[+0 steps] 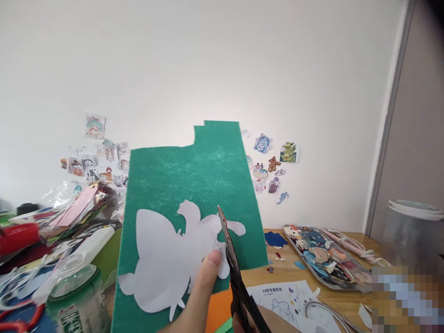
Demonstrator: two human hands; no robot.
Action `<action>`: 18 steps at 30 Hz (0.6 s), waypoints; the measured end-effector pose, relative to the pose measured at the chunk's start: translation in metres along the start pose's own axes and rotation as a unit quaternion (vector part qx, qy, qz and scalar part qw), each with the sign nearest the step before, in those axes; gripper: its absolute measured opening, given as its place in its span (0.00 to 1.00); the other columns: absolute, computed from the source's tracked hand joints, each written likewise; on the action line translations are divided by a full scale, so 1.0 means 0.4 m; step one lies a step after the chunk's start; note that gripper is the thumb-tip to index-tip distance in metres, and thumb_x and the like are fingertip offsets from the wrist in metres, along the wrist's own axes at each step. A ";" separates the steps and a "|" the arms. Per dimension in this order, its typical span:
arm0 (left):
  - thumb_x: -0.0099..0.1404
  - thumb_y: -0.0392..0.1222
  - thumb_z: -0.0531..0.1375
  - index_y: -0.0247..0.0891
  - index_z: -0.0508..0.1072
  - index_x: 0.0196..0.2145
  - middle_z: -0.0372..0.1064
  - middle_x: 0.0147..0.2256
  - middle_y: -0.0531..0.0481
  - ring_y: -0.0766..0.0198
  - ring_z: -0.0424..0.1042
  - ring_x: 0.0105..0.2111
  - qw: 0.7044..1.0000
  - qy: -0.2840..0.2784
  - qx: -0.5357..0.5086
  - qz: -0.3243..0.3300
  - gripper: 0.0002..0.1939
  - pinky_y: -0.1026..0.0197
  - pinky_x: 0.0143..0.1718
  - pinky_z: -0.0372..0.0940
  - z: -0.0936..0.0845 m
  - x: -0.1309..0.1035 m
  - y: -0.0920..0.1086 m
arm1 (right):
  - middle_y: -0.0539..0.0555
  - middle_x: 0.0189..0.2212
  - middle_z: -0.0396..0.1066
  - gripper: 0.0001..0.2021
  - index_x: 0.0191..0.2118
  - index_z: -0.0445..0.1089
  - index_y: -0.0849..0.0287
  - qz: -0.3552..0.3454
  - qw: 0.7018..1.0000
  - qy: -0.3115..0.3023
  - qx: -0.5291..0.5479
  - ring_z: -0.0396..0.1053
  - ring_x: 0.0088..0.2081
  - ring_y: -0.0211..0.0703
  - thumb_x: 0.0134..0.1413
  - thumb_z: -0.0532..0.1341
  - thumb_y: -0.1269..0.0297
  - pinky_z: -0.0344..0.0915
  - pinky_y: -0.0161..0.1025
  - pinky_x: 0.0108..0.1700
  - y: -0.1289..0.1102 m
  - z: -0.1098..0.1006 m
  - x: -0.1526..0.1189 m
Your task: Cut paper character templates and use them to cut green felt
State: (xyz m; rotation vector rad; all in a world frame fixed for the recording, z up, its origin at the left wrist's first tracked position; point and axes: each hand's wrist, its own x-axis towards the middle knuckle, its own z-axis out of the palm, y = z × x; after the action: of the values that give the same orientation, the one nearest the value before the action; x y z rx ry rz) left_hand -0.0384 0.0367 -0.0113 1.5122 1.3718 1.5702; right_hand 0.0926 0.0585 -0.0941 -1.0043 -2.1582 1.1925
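Note:
My left hand (201, 289) holds up a sheet of green felt (187, 180), its thumb pressing a white paper cutout (161, 259) flat against the front. The cutout has a large rounded lobe at left and several small projections. The fingers of this hand are hidden behind the sheet. Black-handled scissors (236, 277) are gripped in my right hand (277, 322), mostly below the frame. Their blades point up and look nearly closed, overlapping the cutout's right side beside my left thumb. The felt's top edge is stepped where pieces are gone.
Left of the felt stand a green-labelled jar (78, 296), a red object (19, 238) and piled craft materials. At right, a tray of stickers (322, 254), a printed sheet (287, 300), cables and a lidded tub (414, 231) sit on the wooden table. Stickers (263, 143) cover parts of the wall.

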 end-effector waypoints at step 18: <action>0.62 0.49 0.51 0.38 0.77 0.21 0.73 0.17 0.49 0.58 0.73 0.16 0.998 0.005 0.068 -0.001 0.21 0.63 0.20 0.70 -0.008 -0.017 -0.008 | 0.50 0.28 0.61 0.15 0.40 0.65 0.59 -0.043 0.998 -0.033 0.044 0.63 0.29 0.36 0.53 0.55 0.53 0.63 0.36 0.35 0.046 0.002 -0.001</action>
State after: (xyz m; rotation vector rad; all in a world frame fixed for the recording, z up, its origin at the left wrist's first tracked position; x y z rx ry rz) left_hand -0.0409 0.0307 -0.0161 1.5827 1.5116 1.5119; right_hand 0.0989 0.0644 -0.1103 -0.8377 -2.1563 1.2841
